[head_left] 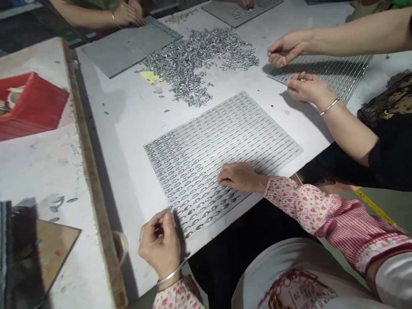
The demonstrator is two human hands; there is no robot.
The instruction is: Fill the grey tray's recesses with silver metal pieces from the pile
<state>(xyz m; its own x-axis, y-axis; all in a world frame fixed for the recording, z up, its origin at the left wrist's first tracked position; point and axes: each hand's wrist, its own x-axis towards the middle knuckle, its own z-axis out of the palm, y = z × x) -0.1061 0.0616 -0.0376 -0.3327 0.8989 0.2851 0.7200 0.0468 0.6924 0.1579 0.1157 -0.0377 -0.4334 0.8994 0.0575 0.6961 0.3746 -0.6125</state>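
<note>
Head view, from my remote seat: the white table (128,111) fills most of the frame, and the slotted tray (225,137) lies slantwise on it with its near edge close along the table's edge. That is my first worry. A push from either wrist could slide the tray over that edge and shake the seated pieces out of their rows.

Beyond the tray sits the pile of loose metal ovals (199,60), with strays scattered towards the tray. A co-worker's hand (305,88) is at work on a second grid just beside that pile, and I judge a reaching arm could sweep loose pieces onto the filled rows.

The right hand (240,176) rests palm down on the tray's near rows, fingers drawn together and curled, tips on the metal. Its floral cuff (283,195) hangs just at the tray's edge and, if dragged, could catch and lift pieces.

The left hand (160,244) hovers at the tray's nearest corner, thumb and forefinger pinched together. I cannot tell whether an oval sits between them. At that corner, anything let slip would probably fall past the table edge rather than into a slot.
</note>
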